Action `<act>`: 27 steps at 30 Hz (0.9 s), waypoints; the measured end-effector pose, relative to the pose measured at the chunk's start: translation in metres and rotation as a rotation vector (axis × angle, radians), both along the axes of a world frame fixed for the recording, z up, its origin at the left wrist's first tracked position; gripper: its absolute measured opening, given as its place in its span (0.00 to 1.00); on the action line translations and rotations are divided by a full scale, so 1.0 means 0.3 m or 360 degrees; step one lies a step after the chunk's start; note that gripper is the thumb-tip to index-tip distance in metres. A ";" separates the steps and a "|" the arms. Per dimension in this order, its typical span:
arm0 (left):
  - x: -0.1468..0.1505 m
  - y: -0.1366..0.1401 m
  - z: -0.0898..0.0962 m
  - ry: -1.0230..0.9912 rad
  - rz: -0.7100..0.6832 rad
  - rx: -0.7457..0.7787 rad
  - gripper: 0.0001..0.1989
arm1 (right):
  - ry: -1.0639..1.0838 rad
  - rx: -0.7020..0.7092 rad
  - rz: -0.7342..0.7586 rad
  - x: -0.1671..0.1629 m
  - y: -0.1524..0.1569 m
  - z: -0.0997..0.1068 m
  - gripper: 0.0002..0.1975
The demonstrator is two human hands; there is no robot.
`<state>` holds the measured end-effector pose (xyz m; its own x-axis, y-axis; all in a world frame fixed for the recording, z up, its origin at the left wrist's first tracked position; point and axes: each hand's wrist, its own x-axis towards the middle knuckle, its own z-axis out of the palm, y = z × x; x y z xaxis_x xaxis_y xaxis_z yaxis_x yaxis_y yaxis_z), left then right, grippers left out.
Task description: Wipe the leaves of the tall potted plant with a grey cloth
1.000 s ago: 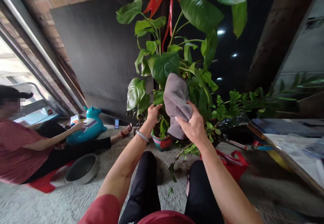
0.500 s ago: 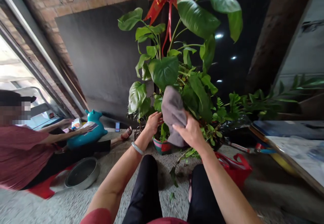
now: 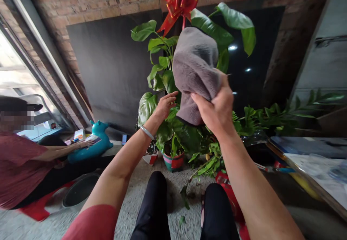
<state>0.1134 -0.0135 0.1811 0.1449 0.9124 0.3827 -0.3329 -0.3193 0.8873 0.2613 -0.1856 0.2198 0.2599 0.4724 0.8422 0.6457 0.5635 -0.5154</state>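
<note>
My right hand [image 3: 218,106] grips a grey-purple cloth [image 3: 195,64], held up in front of the potted plant with its dark edging showing. Behind the cloth, large green leaves [image 3: 213,26] spread out, and the cloth hides the middle of the plant. My left hand [image 3: 165,106], a pale bangle [image 3: 147,132] on its wrist, reaches among the left-side leaves with its fingers stretched out. Whether those fingertips touch a leaf I cannot tell. The striped red and green pot [image 3: 173,163] stands on the floor below. A red bow [image 3: 180,3] tops the plant.
At left a seated person [image 3: 23,160] has a hand on a teal animal-shaped toy [image 3: 99,138]. Near them sits a grey basin [image 3: 80,191]. A table edge [image 3: 306,173] juts in at right, above a red bag [image 3: 230,193]. Dark panels [image 3: 114,59] lean on the brick wall.
My right hand has raised the cloth from low by the pot to in front of the upper leaves. My left hand has moved up slightly, its fingers now more stretched out.
</note>
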 end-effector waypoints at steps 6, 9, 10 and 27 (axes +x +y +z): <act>-0.080 -0.027 -0.122 -0.0110 -0.0091 -0.0136 0.19 | -0.0131 -0.0785 0.0194 0.039 0.008 -0.173 0.25; -0.113 -0.048 -0.155 -0.0084 -0.0106 -0.0205 0.23 | -0.0054 -0.0522 0.0289 0.055 -0.078 -0.180 0.25; -0.108 -0.051 -0.160 -0.0080 -0.0121 -0.0205 0.23 | -0.0031 -0.0355 0.0271 0.047 -0.080 -0.151 0.26; -0.491 -0.080 -0.299 -0.0106 0.1108 -0.0417 0.11 | 0.0268 -0.0936 0.0349 0.099 -0.143 -0.497 0.22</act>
<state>-0.0340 -0.0376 0.0914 -0.5155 0.8473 0.1280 -0.1864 -0.2567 0.9484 0.2910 -0.2286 0.0708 0.2111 0.8993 0.3830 0.4312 0.2660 -0.8622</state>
